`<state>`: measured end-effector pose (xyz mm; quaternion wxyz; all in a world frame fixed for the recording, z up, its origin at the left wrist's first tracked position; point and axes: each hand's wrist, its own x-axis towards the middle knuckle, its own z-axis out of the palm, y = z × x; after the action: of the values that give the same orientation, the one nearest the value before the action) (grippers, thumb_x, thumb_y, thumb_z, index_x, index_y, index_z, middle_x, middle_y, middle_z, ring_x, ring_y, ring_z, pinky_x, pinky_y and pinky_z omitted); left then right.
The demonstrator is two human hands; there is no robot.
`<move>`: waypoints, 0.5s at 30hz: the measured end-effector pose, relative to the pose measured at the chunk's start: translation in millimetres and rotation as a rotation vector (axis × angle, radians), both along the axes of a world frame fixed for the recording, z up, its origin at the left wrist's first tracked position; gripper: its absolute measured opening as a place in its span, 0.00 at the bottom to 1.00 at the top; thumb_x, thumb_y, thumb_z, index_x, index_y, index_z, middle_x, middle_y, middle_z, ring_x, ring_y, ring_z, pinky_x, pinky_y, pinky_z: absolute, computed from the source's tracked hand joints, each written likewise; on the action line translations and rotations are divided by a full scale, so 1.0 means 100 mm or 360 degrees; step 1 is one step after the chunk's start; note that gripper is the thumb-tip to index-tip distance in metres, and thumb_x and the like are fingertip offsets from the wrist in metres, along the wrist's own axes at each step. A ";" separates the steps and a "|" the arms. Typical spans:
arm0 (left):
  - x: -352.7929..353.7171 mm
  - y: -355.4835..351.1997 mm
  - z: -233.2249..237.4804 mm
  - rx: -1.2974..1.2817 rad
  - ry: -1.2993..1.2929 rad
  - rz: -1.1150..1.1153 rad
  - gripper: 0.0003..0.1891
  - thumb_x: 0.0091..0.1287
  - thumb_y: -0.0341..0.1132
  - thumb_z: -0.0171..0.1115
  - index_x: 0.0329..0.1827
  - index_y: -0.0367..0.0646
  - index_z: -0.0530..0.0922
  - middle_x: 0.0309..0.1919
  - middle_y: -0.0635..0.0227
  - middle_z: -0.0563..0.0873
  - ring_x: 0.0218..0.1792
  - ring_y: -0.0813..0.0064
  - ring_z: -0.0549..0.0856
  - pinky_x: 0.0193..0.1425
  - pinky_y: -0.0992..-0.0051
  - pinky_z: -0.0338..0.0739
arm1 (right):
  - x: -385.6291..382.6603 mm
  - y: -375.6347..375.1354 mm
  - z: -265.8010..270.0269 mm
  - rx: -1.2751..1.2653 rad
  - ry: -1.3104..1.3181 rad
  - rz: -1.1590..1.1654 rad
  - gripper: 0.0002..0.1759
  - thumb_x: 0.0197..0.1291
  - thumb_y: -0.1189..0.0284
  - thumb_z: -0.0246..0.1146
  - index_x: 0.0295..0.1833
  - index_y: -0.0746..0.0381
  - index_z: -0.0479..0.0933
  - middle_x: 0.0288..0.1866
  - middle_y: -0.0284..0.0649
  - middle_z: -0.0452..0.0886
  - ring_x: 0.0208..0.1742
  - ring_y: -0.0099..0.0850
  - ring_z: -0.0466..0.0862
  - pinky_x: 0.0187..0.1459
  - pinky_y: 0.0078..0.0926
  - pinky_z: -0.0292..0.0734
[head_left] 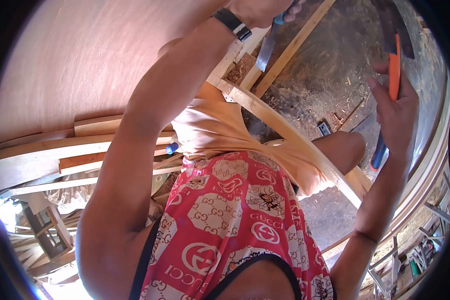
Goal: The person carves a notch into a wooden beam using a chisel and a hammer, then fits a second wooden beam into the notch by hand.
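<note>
My left hand (262,11), with a dark watch on the wrist, is at the top edge, partly cut off. Its fingers are closed round the blue handle of a chisel (267,54), whose flat metal blade points down towards light wooden pieces. Over on the right, my right hand (401,112) grips a hammer (394,75) with an orange and dark blue handle. The dark hammer head is above the hand, blurred near the upper edge. A long pale wooden strip (280,122) crosses over my legs, apart from both hands.
A broad smooth wooden panel (80,60) rises at the left, with stacked boards (85,145) below it. A blue bottle cap (172,148) shows beside my shorts. Wood chips and a small dark object (324,128) lie on the floor (330,65). Long strips curve along the right.
</note>
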<state>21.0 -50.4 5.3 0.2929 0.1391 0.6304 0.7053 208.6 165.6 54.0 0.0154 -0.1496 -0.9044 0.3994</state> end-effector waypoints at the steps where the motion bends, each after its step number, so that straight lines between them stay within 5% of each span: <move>1: 0.01 -0.03 0.02 -0.0002 -0.0003 0.0004 0.16 0.76 0.45 0.68 0.35 0.47 0.74 0.19 0.74 0.76 0.17 0.82 0.74 0.19 0.75 0.67 | -0.02 -0.01 -0.01 -0.0022 -0.0008 -0.0019 0.15 0.66 0.70 0.70 0.56 0.63 0.83 0.21 0.25 0.67 0.22 0.15 0.64 0.26 0.23 0.58; 3: 0.08 -0.10 0.14 -0.0485 0.0407 -0.0044 0.16 0.76 0.46 0.68 0.36 0.45 0.75 0.17 0.76 0.74 0.17 0.82 0.73 0.20 0.74 0.67 | -0.04 0.00 -0.03 -0.0054 -0.0004 0.0003 0.15 0.66 0.70 0.70 0.56 0.63 0.83 0.21 0.25 0.67 0.22 0.15 0.64 0.26 0.23 0.58; 6: 0.10 -0.10 0.14 -0.0667 0.0582 -0.0058 0.16 0.75 0.46 0.68 0.38 0.44 0.76 0.18 0.77 0.73 0.17 0.82 0.72 0.20 0.74 0.66 | -0.05 -0.01 -0.02 -0.0056 0.0003 0.0020 0.15 0.66 0.70 0.70 0.56 0.62 0.83 0.21 0.25 0.67 0.22 0.15 0.64 0.27 0.23 0.58; 15: 0.11 -0.09 0.19 -0.0876 0.0573 -0.0083 0.17 0.73 0.46 0.70 0.42 0.40 0.78 0.19 0.69 0.77 0.19 0.75 0.76 0.25 0.69 0.72 | -0.20 0.05 -0.02 0.0076 -0.0083 0.0027 0.17 0.65 0.66 0.70 0.57 0.60 0.83 0.22 0.25 0.69 0.20 0.14 0.65 0.24 0.20 0.59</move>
<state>32.1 -58.9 23.9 0.2212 0.1934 0.8352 0.4649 188.6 170.7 51.5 -0.0081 -0.1520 -0.9149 0.3739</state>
